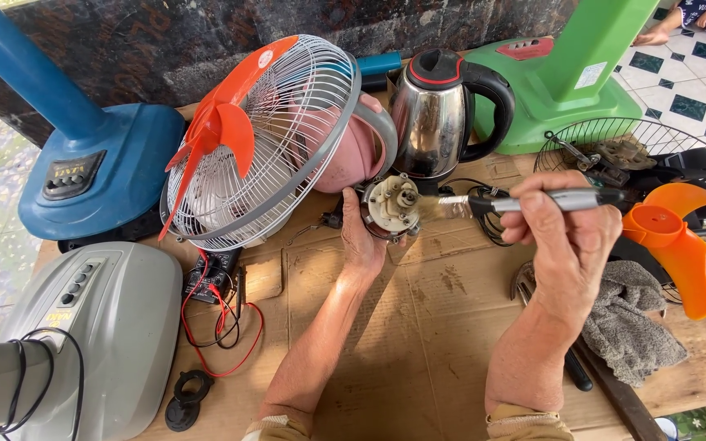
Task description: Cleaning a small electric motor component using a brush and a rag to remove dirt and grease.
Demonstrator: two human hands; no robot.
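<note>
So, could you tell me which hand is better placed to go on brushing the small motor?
The right hand: it holds the brush with its bristles right at the motor, while the left hand is occupied gripping that motor.

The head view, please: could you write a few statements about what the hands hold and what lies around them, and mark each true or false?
1. The left hand holds a small motor. True.
2. The right hand holds a hammer. False: it holds a brush, bristles at the motor.
3. The kettle lies on its side. False: it stands upright behind the motor.
4. A grey rag lies right of the right hand. True.
5. The fan by the left hand has blue blades. False: they are orange.
</note>
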